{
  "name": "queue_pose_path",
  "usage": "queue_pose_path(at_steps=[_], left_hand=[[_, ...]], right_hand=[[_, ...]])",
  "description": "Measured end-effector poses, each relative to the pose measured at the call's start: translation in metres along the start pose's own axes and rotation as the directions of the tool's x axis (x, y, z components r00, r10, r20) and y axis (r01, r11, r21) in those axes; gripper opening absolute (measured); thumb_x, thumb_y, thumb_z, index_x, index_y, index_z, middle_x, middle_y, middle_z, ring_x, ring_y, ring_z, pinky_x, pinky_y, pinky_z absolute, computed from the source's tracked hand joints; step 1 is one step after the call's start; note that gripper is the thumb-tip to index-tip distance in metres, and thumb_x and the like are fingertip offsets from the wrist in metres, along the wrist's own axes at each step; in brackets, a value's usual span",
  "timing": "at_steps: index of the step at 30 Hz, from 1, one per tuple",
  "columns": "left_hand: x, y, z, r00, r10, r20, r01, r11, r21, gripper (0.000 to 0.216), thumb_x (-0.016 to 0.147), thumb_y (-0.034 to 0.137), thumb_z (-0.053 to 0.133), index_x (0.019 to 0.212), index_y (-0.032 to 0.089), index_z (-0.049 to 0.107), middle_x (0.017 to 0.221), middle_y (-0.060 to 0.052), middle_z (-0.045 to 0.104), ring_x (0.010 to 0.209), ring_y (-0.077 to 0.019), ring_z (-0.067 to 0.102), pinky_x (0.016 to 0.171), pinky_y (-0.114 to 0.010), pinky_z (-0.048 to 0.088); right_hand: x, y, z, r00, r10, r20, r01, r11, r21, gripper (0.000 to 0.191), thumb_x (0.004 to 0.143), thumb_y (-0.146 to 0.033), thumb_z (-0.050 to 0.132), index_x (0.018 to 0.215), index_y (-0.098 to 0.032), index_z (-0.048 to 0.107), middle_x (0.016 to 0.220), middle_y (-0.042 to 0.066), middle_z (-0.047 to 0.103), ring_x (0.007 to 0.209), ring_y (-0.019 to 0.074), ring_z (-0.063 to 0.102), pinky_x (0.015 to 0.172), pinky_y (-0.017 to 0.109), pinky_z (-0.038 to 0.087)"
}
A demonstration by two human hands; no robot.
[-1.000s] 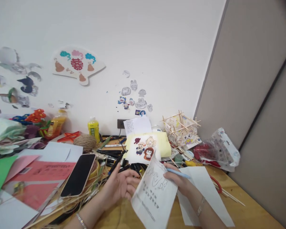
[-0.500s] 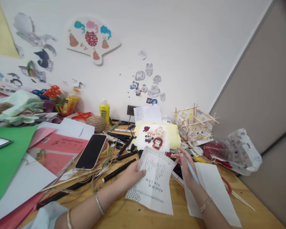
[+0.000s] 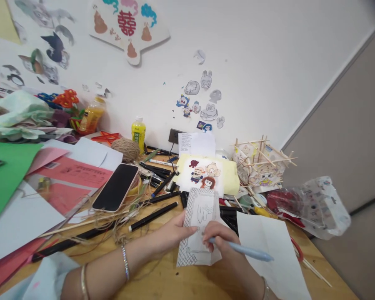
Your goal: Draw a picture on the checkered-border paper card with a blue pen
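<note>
Table (image 3: pixel 175 283), lower frame, littered with paper and markers. Drawing sheet (image 3: pixel 200 225) lies flat at lower centre, likely so it takes the pen. Left hand (image 3: pixel 171 233) pins its left edge, fingers spread flat. Right hand (image 3: pixel 221 241) rests on the sheet, fingers pinching a pale blue pen (image 3: pixel 243 251), tip down.

One phone (image 3: pixel 115 187); two bottles (image 3: pixel 138 132); one twine ball (image 3: pixel 125 148); two hands (image 3: pixel 175 233).

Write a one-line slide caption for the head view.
Left hand steadies a line drawing on a cluttered desk while the right hand holds a light blue pen.
</note>
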State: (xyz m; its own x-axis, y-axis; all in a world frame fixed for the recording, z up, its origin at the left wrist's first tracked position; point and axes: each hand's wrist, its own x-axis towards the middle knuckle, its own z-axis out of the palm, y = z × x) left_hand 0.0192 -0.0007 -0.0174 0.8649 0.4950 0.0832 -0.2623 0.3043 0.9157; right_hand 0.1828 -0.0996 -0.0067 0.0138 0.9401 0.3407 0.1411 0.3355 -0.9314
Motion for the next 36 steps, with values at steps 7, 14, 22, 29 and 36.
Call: queue_pose_path(at_steps=[7,14,22,29,36], left_hand=[[0.000,0.011,-0.015,0.981,0.106,0.165,-0.195,0.616,0.763,0.024,0.081,0.018,0.056,0.104,0.020,0.064,0.106,-0.006,0.066,0.102,-0.0262,0.058,0.092,-0.035,0.045],[-0.001,0.010,-0.015,0.970,0.153,0.190,-0.241,0.487,0.840,0.026,0.073,0.022,0.068,0.099,0.021,0.066,0.104,-0.007,0.065,0.103,-0.0312,0.057,0.097,-0.039,0.040],[-0.004,0.008,-0.016,0.972,0.157,0.177,-0.237,0.638,0.732,0.049,0.068,0.023,0.075,0.116,0.020,0.067,0.133,-0.011,0.059,0.133,-0.0379,0.039,0.115,-0.045,0.019],[0.006,0.005,-0.011,0.953,0.276,0.124,-0.271,0.596,0.756,0.028,0.081,0.019,0.059,0.105,0.019,0.071,0.115,-0.009,0.068,0.112,-0.0300,0.057,0.102,-0.040,0.040],[0.004,0.006,-0.003,0.974,0.219,-0.064,-0.092,0.634,0.767,0.028,0.092,0.030,0.046,0.106,0.015,0.065,0.113,-0.011,0.069,0.103,-0.0274,0.062,0.096,-0.041,0.046]], right_hand=[[0.011,0.018,0.009,0.938,0.345,0.025,-0.344,0.938,-0.041,0.036,0.074,-0.053,0.071,0.068,-0.020,0.058,0.054,-0.004,0.056,0.049,0.0113,0.049,0.048,0.022,0.041],[0.005,0.011,0.013,0.971,0.237,0.022,-0.236,0.971,-0.038,0.036,0.074,-0.054,0.073,0.073,-0.020,0.059,0.066,-0.001,0.060,0.060,0.0132,0.055,0.055,0.024,0.045],[-0.003,0.014,0.013,0.970,0.244,-0.003,-0.242,0.959,-0.144,0.042,0.076,-0.046,0.071,0.053,-0.021,0.046,0.048,-0.004,0.051,0.047,0.0110,0.046,0.050,0.025,0.036],[-0.002,0.011,0.001,0.944,0.156,-0.290,-0.185,0.980,-0.076,0.040,0.078,-0.045,0.067,0.053,-0.022,0.045,0.049,-0.003,0.055,0.045,0.0116,0.046,0.046,0.025,0.037],[-0.004,0.003,-0.002,0.952,0.115,-0.282,-0.135,0.989,-0.051,0.032,0.082,-0.040,0.064,0.059,-0.022,0.052,0.051,-0.003,0.053,0.052,0.0145,0.052,0.054,0.028,0.043]])
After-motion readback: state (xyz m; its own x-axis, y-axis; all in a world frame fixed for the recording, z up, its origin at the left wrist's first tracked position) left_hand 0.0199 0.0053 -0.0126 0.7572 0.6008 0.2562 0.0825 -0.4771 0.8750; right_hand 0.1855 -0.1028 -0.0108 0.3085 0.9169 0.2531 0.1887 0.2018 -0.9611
